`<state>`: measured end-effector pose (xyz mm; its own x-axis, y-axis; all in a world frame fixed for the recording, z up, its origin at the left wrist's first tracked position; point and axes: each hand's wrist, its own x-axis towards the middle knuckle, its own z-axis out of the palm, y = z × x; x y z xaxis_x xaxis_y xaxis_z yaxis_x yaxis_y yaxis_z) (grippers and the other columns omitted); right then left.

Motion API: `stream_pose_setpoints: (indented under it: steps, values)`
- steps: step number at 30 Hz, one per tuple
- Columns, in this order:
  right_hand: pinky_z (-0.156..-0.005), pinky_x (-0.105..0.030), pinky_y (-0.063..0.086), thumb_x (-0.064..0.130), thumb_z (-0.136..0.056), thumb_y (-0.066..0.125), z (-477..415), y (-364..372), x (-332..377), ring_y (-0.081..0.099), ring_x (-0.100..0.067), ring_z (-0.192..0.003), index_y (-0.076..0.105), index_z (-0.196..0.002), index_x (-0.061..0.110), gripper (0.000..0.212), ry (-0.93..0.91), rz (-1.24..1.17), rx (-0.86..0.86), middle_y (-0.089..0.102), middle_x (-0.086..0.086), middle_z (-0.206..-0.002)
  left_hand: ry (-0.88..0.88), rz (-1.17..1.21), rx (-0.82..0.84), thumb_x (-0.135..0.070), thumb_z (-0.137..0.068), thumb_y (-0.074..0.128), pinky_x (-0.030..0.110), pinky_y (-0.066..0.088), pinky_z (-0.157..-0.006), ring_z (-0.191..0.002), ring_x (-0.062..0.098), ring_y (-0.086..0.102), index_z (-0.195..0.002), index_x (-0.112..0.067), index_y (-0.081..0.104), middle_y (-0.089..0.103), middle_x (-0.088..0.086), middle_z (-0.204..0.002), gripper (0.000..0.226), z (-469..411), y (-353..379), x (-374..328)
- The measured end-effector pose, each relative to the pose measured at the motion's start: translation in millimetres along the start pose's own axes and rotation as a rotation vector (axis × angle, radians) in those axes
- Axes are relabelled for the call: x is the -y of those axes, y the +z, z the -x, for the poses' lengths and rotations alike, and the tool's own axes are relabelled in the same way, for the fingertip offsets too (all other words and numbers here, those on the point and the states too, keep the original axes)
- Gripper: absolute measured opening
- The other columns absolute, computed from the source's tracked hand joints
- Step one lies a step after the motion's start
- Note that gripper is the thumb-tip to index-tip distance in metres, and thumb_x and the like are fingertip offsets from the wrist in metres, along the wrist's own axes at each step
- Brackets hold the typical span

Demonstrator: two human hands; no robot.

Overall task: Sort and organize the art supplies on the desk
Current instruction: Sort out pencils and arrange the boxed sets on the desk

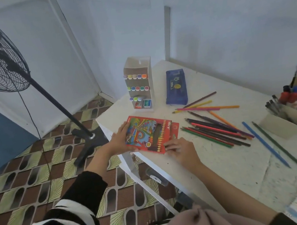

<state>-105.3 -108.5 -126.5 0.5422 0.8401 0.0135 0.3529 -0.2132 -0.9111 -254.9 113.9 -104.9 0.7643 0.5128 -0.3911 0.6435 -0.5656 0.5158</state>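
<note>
Two-handed hold. Grips the left edge of the red colour-pencil box [152, 134] with the left hand [120, 139], fingers curled over the top. Lies flat near the desk's [223, 159] left corner. Holds its near right corner with the right hand [178, 148], fingers bent. Probably light, thin card, easily crushed: best taken by the edges. Loose coloured pencils [218, 128] further right.

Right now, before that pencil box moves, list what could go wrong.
The red cardboard pencil box lies close to the white desk's edge; a slip of the left hand could drop it. The loose coloured pencils lie just beside it; sliding the box rightward might scatter or roll them.
</note>
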Motion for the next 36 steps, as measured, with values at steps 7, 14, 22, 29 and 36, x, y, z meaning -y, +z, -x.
stream_pose_setpoints:
  steps: [7,14,22,29,36]
  values:
    - [-0.071,-0.018,0.039,0.002,-0.08,0.069,-9.7,-35.0,-5.8,0.056,-0.009,-0.078,0.072,-0.086,0.011,0.011,-0.018,0.244,-0.264,0.06,0.012,-0.082,-0.018,-0.069,0.057,-0.049,-0.082,0.066,0.05,-0.016,-0.113,-0.146,0.019,-0.012,-0.148,-0.026,-0.021,-0.03,-0.006,-0.154,0.112,-2.9,3.4,7.1]
    - [-0.076,-0.031,0.044,0.009,-0.08,0.069,-18.7,-70.4,-25.3,0.053,-0.024,-0.096,0.066,-0.098,0.008,0.018,0.047,0.684,-0.219,0.057,-0.006,-0.1,0.002,0.005,0.098,-0.074,-0.057,0.062,0.057,0.002,-0.117,-0.146,0.016,-0.011,-0.137,-0.047,-0.025,-0.032,-0.017,-0.151,0.121,-3.8,1.8,13.3]
    - [-0.072,-0.032,0.044,0.017,-0.087,0.064,-15.3,-74.9,-8.4,0.055,-0.02,-0.09,0.064,-0.091,0.012,0.007,0.04,0.705,-0.214,0.059,-0.002,-0.094,-0.001,-0.011,0.045,-0.067,-0.06,0.053,0.051,-0.018,-0.111,-0.146,0.018,-0.014,-0.147,-0.029,-0.021,-0.027,-0.007,-0.155,0.12,-5.6,9.1,9.4]
    - [-0.069,-0.026,0.054,0.007,-0.092,0.055,-14.0,-90.4,29.4,0.063,-0.018,-0.078,0.05,-0.11,0.021,0.023,-0.025,0.005,-0.355,0.063,-0.003,-0.084,0.0,0.017,0.01,-0.059,-0.077,0.063,0.05,-0.018,-0.112,-0.146,0.019,-0.013,-0.148,-0.029,-0.019,-0.027,-0.007,-0.155,0.113,-8.7,13.5,12.2]
    - [-0.069,-0.03,0.059,0.003,-0.098,0.042,-8.6,-81.0,12.1,0.07,-0.023,-0.072,0.041,-0.109,0.018,0.019,0.186,-0.514,-0.633,0.069,-0.013,-0.089,-0.002,0.063,0.04,-0.068,-0.061,0.058,0.052,-0.006,-0.118,-0.145,0.015,-0.016,-0.145,-0.034,-0.021,-0.028,-0.01,-0.154,0.121,-8.0,11.9,12.6]
